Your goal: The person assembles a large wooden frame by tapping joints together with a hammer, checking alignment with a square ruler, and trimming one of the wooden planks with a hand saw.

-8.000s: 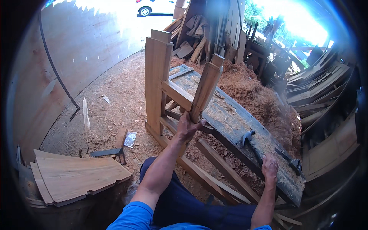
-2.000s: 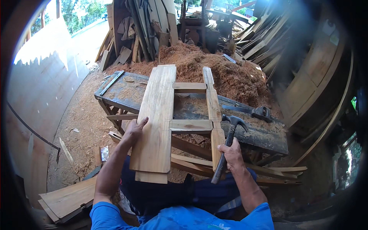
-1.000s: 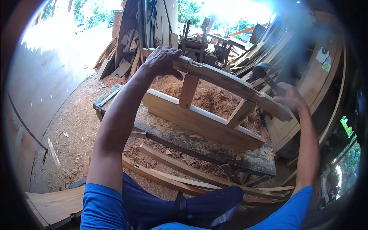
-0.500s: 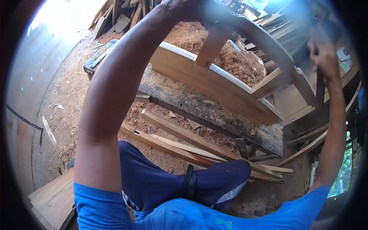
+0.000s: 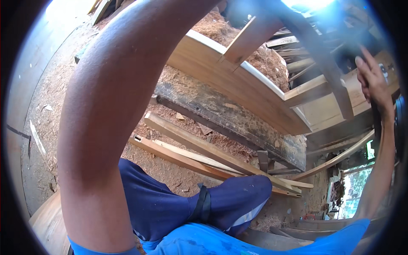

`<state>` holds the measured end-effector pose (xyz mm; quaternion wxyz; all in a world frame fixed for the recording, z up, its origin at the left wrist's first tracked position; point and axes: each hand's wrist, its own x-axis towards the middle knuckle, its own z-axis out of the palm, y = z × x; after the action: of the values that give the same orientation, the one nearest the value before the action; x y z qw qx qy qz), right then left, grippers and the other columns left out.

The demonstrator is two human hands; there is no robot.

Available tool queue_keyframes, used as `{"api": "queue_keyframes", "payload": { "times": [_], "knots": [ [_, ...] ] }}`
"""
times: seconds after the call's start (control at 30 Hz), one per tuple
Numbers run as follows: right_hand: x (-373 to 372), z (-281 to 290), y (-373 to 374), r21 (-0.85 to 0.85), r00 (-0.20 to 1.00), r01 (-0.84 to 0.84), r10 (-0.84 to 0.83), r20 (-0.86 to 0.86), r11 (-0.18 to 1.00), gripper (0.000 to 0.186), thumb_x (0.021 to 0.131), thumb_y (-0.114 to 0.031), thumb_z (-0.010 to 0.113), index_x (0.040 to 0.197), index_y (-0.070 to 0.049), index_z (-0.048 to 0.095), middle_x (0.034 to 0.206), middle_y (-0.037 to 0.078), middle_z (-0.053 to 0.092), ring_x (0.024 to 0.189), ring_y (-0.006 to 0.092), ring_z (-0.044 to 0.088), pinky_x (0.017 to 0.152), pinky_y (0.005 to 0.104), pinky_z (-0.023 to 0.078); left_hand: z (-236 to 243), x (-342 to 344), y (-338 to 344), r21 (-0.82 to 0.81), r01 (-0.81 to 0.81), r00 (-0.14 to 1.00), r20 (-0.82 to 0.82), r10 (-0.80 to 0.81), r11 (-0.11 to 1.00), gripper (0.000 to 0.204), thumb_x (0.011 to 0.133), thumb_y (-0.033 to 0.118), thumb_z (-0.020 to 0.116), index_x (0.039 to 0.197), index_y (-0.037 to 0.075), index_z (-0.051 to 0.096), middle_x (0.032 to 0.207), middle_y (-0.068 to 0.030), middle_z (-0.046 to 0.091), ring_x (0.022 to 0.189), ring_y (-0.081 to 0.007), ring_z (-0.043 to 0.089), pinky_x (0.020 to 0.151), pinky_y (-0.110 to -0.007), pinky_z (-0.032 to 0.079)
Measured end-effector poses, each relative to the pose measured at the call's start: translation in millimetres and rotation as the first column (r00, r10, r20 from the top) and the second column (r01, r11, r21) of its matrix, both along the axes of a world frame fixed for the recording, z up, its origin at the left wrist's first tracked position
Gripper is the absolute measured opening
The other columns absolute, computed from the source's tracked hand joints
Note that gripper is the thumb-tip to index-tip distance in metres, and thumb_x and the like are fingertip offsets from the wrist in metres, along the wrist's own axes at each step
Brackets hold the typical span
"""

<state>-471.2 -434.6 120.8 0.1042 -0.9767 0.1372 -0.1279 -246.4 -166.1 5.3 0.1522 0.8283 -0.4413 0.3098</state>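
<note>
A wooden frame lies on a worn bench. Its long side board has a pale top edge, and a short crosspiece rises from it. A second short piece meets a darker long rail on the far side. My left forearm reaches over the frame's left end; its hand is lost in glare at the top edge. At the far right, my right hand is closed around the dark handle of a hammer, index finger stretched along it. The hammer's head is blurred.
Several wooden strips lie below the bench, near my knees. Sawdust and shavings heap up behind the frame, with stacked scrap wood beyond. A curved wooden piece stands at the right. Boards lie at lower left.
My right hand has moved right and slightly down with the hammer. My left arm sits farther left and looks larger. The whole view has shifted a little; the frame stays on the bench.
</note>
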Motion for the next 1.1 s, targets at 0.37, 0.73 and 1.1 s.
{"api": "queue_keyframes", "payload": {
  "times": [0.37,0.73,1.1],
  "knots": [
    [-9.3,2.2,14.7,0.018,1.000,-0.002,0.002,0.012,1.000,0.066,0.102,-0.041,0.053,0.157,-0.016,0.028,0.059,-0.005,0.040,0.037,0.0043,0.033,0.031,0.0217,0.031,-3.2,-1.8,-11.7,0.043,0.063,0.987,0.148,-0.069,0.997,0.037,0.077,0.046,0.075,0.111,0.031,0.071,0.101,-0.0032,0.069,0.096,-0.0244,0.068,0.078,-0.041,0.052],
    [-18.4,-9.6,-5.1,-0.069,0.984,-0.151,0.157,0.089,0.986,0.060,0.102,-0.037,0.053,0.153,-0.011,0.035,0.057,-0.005,0.041,0.042,0.0053,0.039,0.036,0.0239,0.037,-0.1,3.9,-34.7,-0.095,0.009,0.999,0.046,-0.005,0.995,0.078,0.058,0.066,0.085,0.112,0.015,0.061,0.094,-0.0073,0.069,0.100,-0.0281,0.066,0.082,-0.045,0.046],
    [-119.6,-10.4,-44.3,0.109,0.904,0.046,-0.088,0.418,0.993,0.030,0.104,-0.023,0.051,0.123,-0.002,0.059,0.065,-0.001,0.051,0.043,0.0068,0.047,0.038,0.0257,0.039,16.7,-86.7,-141.8,0.030,0.227,0.928,0.298,-0.226,0.973,0.086,0.061,0.062,0.085,0.119,0.005,0.058,0.122,-0.0158,0.064,0.127,-0.0311,0.055,0.109,-0.055,0.036]
  ]
}}
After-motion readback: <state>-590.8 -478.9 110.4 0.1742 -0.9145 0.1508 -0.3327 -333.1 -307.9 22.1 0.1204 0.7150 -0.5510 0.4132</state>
